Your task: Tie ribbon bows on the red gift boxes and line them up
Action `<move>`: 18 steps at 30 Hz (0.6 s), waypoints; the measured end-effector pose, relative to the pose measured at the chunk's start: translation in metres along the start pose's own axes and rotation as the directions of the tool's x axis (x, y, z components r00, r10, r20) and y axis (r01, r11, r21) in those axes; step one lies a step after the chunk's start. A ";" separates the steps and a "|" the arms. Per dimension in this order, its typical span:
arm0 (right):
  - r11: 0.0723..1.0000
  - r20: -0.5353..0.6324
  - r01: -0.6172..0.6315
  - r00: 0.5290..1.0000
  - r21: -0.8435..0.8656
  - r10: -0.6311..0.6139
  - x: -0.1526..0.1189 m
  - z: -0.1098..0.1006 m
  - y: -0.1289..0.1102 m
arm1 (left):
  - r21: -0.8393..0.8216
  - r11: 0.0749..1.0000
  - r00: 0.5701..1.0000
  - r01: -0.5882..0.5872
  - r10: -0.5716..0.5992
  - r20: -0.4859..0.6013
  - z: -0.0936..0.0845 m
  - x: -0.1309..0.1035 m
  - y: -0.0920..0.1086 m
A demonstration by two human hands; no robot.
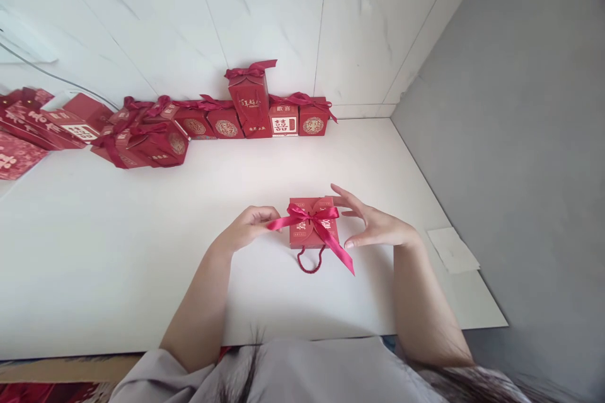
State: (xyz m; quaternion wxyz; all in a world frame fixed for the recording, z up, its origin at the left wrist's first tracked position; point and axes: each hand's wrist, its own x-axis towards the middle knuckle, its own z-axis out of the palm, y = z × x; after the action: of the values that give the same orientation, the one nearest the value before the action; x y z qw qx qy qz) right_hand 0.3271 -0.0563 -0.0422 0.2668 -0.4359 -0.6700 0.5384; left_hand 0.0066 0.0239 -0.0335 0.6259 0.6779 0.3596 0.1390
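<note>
Crimson satin ribbon [282,223] lies pinched by one tail in our left hand [248,227] — stretching rightward to the rope-handled gift box [309,235], just beside that grip. Our right hand [375,225], nearer the box, curves slackly, fingers spread — whether they touch it, we cannot tell.

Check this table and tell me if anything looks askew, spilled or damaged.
Nothing looks spilled or damaged. The ribbon on the near box looks somewhat lopsided: one tail stretches sideways to the left hand, the other slants toward the near right.
</note>
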 end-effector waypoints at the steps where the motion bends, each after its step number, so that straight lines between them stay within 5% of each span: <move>1: 0.999 0.020 -0.029 0.999 -0.025 0.029 0.001 0.001 0.001 | -0.004 1.000 1.000 0.006 -0.006 -0.001 -0.001 0.000 -0.001; 7: 0.994 -0.002 -0.068 0.998 -0.091 0.068 0.008 0.017 0.004 | 0.025 0.997 0.997 -0.077 0.077 0.006 -0.002 -0.003 0.001; 10: 0.990 -0.042 -0.048 0.998 -0.136 0.042 0.011 0.023 0.003 | 0.016 0.996 0.992 -0.083 0.084 -0.099 0.004 -0.004 0.004; 15: 0.974 -0.133 0.130 0.979 -0.186 -0.156 0.019 0.034 -0.004 | -0.067 0.991 0.978 -0.116 0.102 -0.182 0.006 0.000 0.000; 18: 0.934 -0.244 0.215 0.926 -0.286 -0.288 0.023 0.041 -0.010 | -0.111 0.972 0.966 -0.208 0.187 -0.176 0.003 0.000 -0.002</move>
State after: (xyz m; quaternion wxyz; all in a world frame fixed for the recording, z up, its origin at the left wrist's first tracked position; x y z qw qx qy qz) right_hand 0.2790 -0.0567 -0.0464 0.3688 -0.4484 -0.7391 0.3416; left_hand 0.0080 0.0212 -0.0356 0.6195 0.6549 0.3308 0.2792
